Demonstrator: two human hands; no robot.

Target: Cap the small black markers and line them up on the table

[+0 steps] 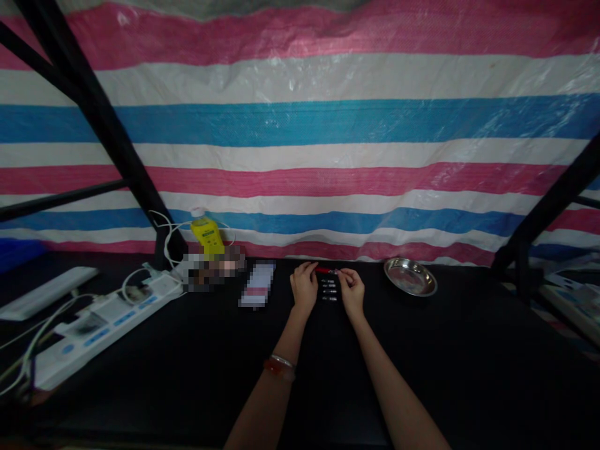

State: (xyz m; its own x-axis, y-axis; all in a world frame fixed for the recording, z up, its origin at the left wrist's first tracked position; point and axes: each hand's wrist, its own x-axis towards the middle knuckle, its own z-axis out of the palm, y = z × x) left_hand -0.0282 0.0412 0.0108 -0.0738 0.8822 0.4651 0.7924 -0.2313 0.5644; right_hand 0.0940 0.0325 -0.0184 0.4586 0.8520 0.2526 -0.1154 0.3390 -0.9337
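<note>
A slim red handle (324, 270) with a silvery end lies level between my hands, above the black tabletop. My left hand (304, 286) is closed on its left end with the fingertips. At the right, my right hand (352, 291) pinches the silvery end, and its fingers cover part of it. Just below the handle, between the two hands, several small metal bits (329, 291) lie in a column, each pointing sideways. Their exact kind is too small to make out.
A round steel dish (410, 277) stands to the right. On the left are a blurred phone (259, 284), a yellow bottle (207, 235), and a white power strip (112, 328) with cables. Black frame bars (110, 137) rise before a striped sheet (300, 125).
</note>
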